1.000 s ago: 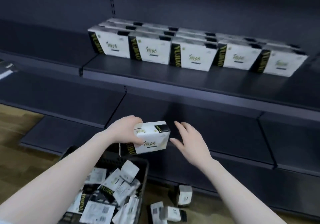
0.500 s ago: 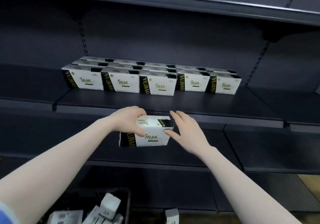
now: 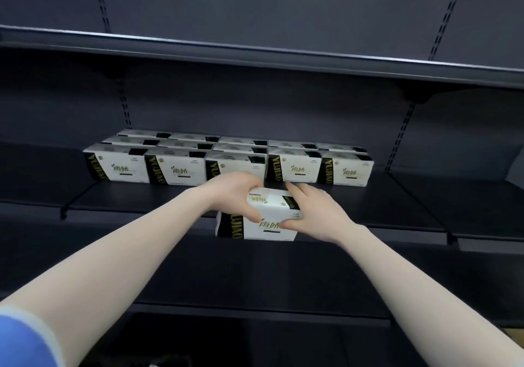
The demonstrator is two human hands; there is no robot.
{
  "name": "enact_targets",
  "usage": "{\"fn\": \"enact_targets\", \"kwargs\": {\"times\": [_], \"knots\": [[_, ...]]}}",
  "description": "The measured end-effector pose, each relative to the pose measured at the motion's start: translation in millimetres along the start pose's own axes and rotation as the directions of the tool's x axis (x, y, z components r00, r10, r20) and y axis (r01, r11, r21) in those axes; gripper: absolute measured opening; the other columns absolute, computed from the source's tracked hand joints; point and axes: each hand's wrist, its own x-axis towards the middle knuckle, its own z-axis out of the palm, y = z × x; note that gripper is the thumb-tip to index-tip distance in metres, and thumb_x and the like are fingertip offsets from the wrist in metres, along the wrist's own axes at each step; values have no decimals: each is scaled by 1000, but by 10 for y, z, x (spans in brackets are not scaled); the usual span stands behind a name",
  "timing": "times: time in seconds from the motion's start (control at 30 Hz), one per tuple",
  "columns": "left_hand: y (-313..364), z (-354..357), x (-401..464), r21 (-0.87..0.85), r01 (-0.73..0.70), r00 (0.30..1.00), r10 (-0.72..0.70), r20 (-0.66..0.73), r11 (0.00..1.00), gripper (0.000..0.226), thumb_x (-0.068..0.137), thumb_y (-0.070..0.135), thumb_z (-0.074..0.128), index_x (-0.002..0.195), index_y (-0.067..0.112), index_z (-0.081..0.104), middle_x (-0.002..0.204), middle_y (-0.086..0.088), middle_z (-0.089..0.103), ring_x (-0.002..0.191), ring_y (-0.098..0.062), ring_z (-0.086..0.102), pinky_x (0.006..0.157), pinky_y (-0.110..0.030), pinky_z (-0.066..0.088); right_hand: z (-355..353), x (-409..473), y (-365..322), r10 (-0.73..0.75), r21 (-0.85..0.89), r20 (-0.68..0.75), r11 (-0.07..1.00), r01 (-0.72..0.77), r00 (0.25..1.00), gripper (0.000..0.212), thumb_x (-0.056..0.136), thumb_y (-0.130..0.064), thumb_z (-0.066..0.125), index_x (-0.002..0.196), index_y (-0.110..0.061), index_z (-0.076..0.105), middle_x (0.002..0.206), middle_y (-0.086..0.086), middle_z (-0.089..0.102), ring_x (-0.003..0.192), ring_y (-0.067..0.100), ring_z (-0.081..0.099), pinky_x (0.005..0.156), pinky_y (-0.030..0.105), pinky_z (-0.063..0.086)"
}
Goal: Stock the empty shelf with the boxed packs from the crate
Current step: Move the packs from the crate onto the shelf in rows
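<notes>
Dark shelf now fills the view; both hands, left and right, have raised the pack to its edge, each grip pinching it, ready to slide into the row.

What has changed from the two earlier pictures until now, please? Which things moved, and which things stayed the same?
The pack went up from above the crate to the front edge of the shelf. The left hand kept its grip on it; the right hand, open beside it at first, now grips it too. The view tilted up, so the crate is out of sight. The packs on the shelf stayed in their rows.
</notes>
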Motion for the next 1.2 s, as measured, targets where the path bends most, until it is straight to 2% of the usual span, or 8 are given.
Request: {"fn": "enact_targets", "kwargs": {"times": [0.27, 0.5, 0.67, 0.8, 0.93, 1.03, 1.1, 1.2], "knots": [[310, 120, 538, 24, -7, 999, 7, -36, 1000, 50, 65, 47, 75, 104, 26, 51, 95, 9, 49, 91, -14, 49, 76, -35, 49, -196, 126, 524, 18, -27, 105, 1000, -15, 994, 75, 73, -53, 68, 134, -17, 41, 126, 1, 50, 114, 21, 47, 84, 28, 37], [317, 281, 782, -40, 68, 991, -72, -109, 997, 67, 66, 46, 77, 125, 28, 51, 113, 6, 53, 103, -16, 52, 78, -28, 43, -147, 267, 829, 26, -8, 79, 1000, -25, 997, 76, 72, -50, 69, 135, -19, 40, 130, 0, 49, 112, 21, 50, 75, 28, 39], [135, 443, 815, -127, 167, 957, -191, -219, 978, 82, 70, 49, 76, 140, 29, 39, 139, 1, 44, 127, -21, 40, 103, -36, 36, -117, 383, 1086, 87, 7, 119, 996, -89, 989, 79, 76, -47, 69, 141, -17, 34, 137, 4, 45, 118, 24, 49, 88, 31, 44], [-75, 639, 801, -281, 276, 914, -341, -218, 919, 81, 78, 49, 71, 146, 28, 31, 146, -2, 38, 134, -24, 33, 107, -36, 34, -51, 480, 1239, 136, 67, 118, 987, -144, 984, 76, 78, -46, 68, 140, -19, 35, 138, 3, 43, 122, 22, 45, 93, 30, 42], [-241, 886, 814, -240, 402, 889, -439, -128, 884, 63, 90, 52, 54, 143, 24, 36, 146, -6, 37, 135, -27, 31, 107, -36, 32, 80, 562, 1302, 162, 161, 78, 972, -173, 984, 71, 78, -43, 68, 137, -18, 38, 138, 5, 41, 124, 23, 42, 97, 33, 41], [-356, 1059, 778, -192, 432, 885, -455, -101, 881, 54, 94, 52, 44, 140, 23, 41, 144, -2, 37, 133, -22, 32, 106, -33, 31, 157, 570, 1319, 142, 171, 21, 975, -144, 990, 72, 80, -39, 69, 141, -21, 35, 141, 5, 36, 129, 23, 35, 103, 32, 35], [-406, 1139, 768, -161, 419, 884, -442, -153, 893, 52, 96, 51, 42, 140, 24, 42, 144, 1, 37, 133, -20, 33, 105, -30, 29, 209, 553, 1318, 109, 132, -63, 986, -100, 992, 71, 79, -36, 71, 140, -22, 39, 141, 7, 37, 130, 24, 33, 106, 32, 30], [-440, 1180, 796, -137, 406, 879, -427, -214, 904, 50, 95, 52, 41, 138, 26, 44, 143, 3, 39, 131, -19, 33, 105, -30, 29, 304, 550, 1313, 83, 83, -171, 994, -69, 982, 65, 80, -30, 71, 138, -21, 44, 132, 7, 45, 123, 24, 39, 101, 33, 33]]}}
